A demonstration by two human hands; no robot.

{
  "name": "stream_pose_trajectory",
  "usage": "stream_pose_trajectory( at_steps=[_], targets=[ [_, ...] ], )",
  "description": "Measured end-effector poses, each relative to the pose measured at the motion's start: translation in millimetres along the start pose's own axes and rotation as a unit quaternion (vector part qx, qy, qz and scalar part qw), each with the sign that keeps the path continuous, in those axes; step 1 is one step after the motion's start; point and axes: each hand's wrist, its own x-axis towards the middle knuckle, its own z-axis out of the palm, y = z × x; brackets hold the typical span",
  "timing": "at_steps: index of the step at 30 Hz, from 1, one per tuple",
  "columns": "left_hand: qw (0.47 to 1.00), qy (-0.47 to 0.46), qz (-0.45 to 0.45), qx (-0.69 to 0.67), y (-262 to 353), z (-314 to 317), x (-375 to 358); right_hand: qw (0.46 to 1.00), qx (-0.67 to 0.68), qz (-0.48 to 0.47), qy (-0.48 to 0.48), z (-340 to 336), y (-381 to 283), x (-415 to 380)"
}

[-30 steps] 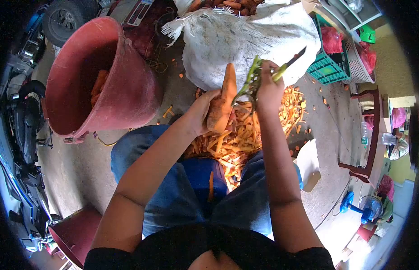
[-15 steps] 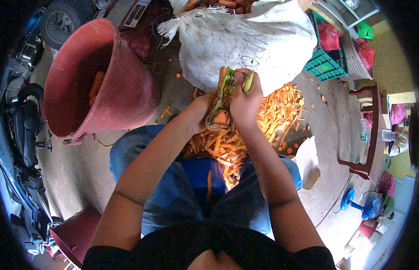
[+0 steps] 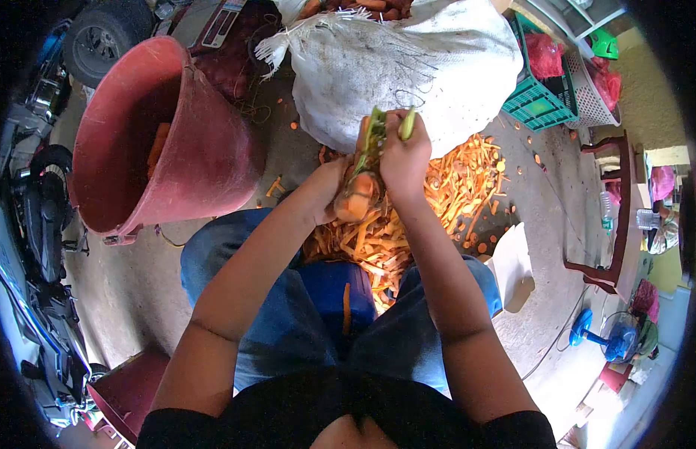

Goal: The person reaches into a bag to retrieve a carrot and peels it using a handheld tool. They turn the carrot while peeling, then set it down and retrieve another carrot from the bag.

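A carrot (image 3: 357, 202) is held in my left hand (image 3: 331, 183), its thick end toward me. My right hand (image 3: 405, 159) is closed around a green peeler (image 3: 375, 133), which lies along the top of the carrot. Part of the peeler's green handle sticks out above my right fingers. My two hands are close together, above a heap of orange carrot peelings (image 3: 370, 247) that spreads between my knees and off to the right.
A large red tub (image 3: 235, 161) with carrots inside stands at the left. A white sack (image 3: 408, 67) lies just beyond my hands. Green crates (image 3: 538, 105) are at the upper right, and a blue container (image 3: 329, 288) sits between my legs.
The carrot's thick end now shows more fully, and the green peeler is turned more edge-on. Both hands have stayed closed in nearly the same place.
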Motion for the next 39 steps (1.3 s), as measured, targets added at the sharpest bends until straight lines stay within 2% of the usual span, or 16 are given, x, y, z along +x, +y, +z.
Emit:
stream_pose_trajectory(
  at_steps=[1,3,5,6,8,13,15,21,24,26,31,33,34,36,37,39],
  targets=[
    [0.997,0.008,-0.013,0.071,0.6,3.0,-7.8,0.998,-0.04,-0.04,0.039,-3.0,10.6,7.2],
    [0.993,0.003,-0.092,0.078,-10.5,17.0,-25.3,0.964,-0.128,0.214,0.088,-37.2,48.5,52.3],
    [0.991,-0.02,-0.12,0.061,-27.8,-1.1,-10.1,0.948,-0.035,0.193,0.251,-62.1,89.7,79.4],
    [0.992,-0.032,-0.108,0.057,-24.9,-6.3,-5.1,0.948,-0.037,0.194,0.251,-63.8,83.2,77.8],
    [0.996,-0.05,-0.067,0.015,-8.2,-3.5,-5.5,0.973,0.027,0.094,0.211,-64.6,52.7,73.6],
    [0.998,-0.015,-0.002,-0.063,-2.9,-2.7,1.8,0.965,0.141,0.216,0.039,-31.8,-3.7,39.4],
    [0.987,-0.111,-0.04,-0.111,0.5,-9.6,4.2,0.972,0.179,0.151,-0.015,-21.5,-12.7,30.4],
    [0.993,-0.091,-0.016,-0.068,7.9,-7.7,-6.0,0.952,0.231,0.196,-0.036,-13.2,-15.2,23.8],
    [0.992,-0.107,-0.016,-0.068,5.8,-6.2,-5.1,0.968,0.209,0.139,-0.004,-14.0,-10.9,25.2],
    [0.992,-0.105,-0.017,-0.067,5.1,-7.1,-4.1,0.953,0.219,0.208,0.014,-20.5,-13.9,28.9],
    [0.987,-0.099,-0.018,-0.124,-3.1,-13.1,8.4,0.944,0.22,0.245,-0.005,-21.0,-34.2,19.4],
    [0.951,-0.22,0.007,-0.216,-10.2,-23.7,20.7,0.96,0.175,0.21,-0.062,-13.7,-37.0,5.7],
    [0.951,-0.219,0.006,-0.216,-7.5,-18.0,17.2,0.957,0.196,0.196,-0.083,-9.4,-37.1,-1.5],
    [0.967,-0.084,0.0,-0.241,0.6,-1.2,7.4,0.975,0.163,0.125,-0.083,-3.1,-36.5,-12.6],
    [0.967,-0.084,0.0,-0.242,-1.3,-5.9,8.9,0.979,0.15,0.103,-0.088,-1.0,-35.9,-15.6],
    [0.944,-0.207,0.0,-0.255,-5.7,-19.4,12.6,0.983,0.135,0.089,-0.084,0.4,-39.0,-20.3]
  ],
)
